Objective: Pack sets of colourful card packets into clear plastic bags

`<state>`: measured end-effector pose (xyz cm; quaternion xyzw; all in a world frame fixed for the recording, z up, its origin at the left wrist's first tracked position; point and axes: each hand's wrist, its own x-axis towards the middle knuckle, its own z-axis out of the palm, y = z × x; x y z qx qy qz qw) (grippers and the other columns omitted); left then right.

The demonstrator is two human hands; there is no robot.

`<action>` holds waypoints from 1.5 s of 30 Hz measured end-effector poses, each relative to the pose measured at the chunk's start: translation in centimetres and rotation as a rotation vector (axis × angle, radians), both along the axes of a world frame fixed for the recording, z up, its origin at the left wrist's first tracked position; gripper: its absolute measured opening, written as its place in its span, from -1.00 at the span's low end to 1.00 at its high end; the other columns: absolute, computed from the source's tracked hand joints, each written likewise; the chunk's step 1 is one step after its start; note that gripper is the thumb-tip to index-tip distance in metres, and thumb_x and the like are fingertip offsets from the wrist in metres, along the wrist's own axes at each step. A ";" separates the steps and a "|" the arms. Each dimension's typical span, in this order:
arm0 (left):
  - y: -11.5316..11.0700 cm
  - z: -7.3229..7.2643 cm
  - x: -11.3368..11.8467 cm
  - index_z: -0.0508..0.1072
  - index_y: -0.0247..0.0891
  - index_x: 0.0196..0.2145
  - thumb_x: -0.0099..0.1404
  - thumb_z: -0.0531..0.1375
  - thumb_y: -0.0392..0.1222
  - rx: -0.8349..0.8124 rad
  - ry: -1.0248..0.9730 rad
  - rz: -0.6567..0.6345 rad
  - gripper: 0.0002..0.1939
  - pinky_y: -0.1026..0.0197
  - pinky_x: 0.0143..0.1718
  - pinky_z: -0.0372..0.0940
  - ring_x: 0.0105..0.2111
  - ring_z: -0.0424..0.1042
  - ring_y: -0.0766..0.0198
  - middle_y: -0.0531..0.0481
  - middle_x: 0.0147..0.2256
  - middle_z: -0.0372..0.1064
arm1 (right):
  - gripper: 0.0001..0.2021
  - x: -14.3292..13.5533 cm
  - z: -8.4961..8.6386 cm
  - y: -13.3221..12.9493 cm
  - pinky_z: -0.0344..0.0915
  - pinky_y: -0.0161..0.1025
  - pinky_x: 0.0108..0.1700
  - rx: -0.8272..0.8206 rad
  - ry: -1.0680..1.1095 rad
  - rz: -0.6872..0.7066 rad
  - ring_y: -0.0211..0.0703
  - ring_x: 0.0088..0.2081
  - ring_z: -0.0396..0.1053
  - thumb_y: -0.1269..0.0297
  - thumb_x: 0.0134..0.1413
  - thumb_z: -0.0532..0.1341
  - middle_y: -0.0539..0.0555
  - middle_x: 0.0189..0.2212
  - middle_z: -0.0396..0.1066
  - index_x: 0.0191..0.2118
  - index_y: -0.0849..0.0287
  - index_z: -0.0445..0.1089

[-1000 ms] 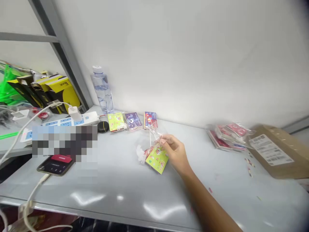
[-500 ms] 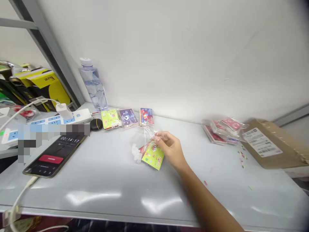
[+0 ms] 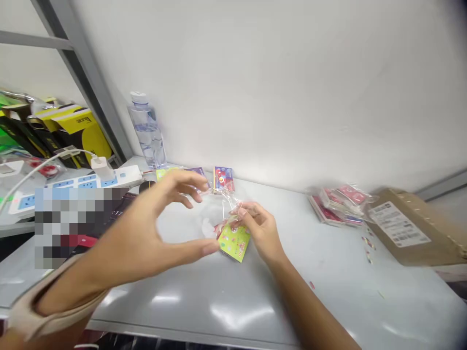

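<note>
With its fingers closed, my right hand (image 3: 257, 226) pinches a clear plastic bag (image 3: 226, 201) by its upper part. A small lime-green printed booklet or card pack (image 3: 236, 240) shows below those fingers, with something red beside it. Whether the green piece lies inside the bag I cannot tell. My left hand (image 3: 160, 218) is raised to the left of the bag, thumb and fingers spread wide with nothing between them. Behind it, a red-and-blue packet (image 3: 223, 180), a purple packet (image 3: 197, 172) and a partly hidden green packet (image 3: 166, 173) lie along the wall.
At the right, several bagged red packets (image 3: 341, 201) lie beside a cardboard box (image 3: 412, 226). Small colourful scraps (image 3: 368, 250) are scattered near it. A water bottle (image 3: 148, 131), a power strip (image 3: 127, 175) and a partly covered phone (image 3: 83, 240) are at the left.
My left hand has come into view from the lower left, open, and now covers part of the phone and the packets behind. My right hand keeps its pinch on the bag.
</note>
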<state>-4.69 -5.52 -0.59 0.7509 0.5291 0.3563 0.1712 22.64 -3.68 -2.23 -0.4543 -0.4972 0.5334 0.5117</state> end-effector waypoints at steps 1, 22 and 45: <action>-0.1 1.1 1.7 0.19 0.08 0.43 0.19 0.45 0.19 -0.005 -0.004 -0.044 -0.05 -0.17 0.21 0.46 0.22 0.44 -0.11 -0.11 0.30 0.36 | -0.62 -0.1 -0.1 0.0 0.52 -0.07 -0.15 -0.008 0.025 0.004 -0.07 -0.33 0.59 -0.10 0.12 0.46 0.12 -0.21 0.65 -0.16 0.11 0.54; 6.2 0.5 3.8 0.11 -0.27 0.40 0.23 0.25 -0.05 -0.138 0.327 -0.121 -0.16 -0.12 0.05 0.44 0.09 0.53 -0.20 -0.31 0.17 0.42 | -0.61 6.3 2.1 2.6 0.11 -0.30 -0.53 -0.108 -0.794 0.209 -0.22 -0.53 0.31 -0.08 -0.18 0.54 -0.02 -0.56 0.49 -0.55 0.12 0.50; 4.7 0.5 3.0 0.33 -0.32 0.23 0.41 0.15 0.33 -0.065 0.482 -0.114 -0.29 -0.21 0.06 0.39 0.09 0.51 -0.29 -0.37 0.10 0.48 | -0.55 2.2 2.8 2.0 0.17 -0.21 -0.50 0.107 -0.308 -0.288 -0.22 -0.59 0.29 -0.15 -0.07 0.53 0.04 -0.50 0.54 -0.36 0.10 0.45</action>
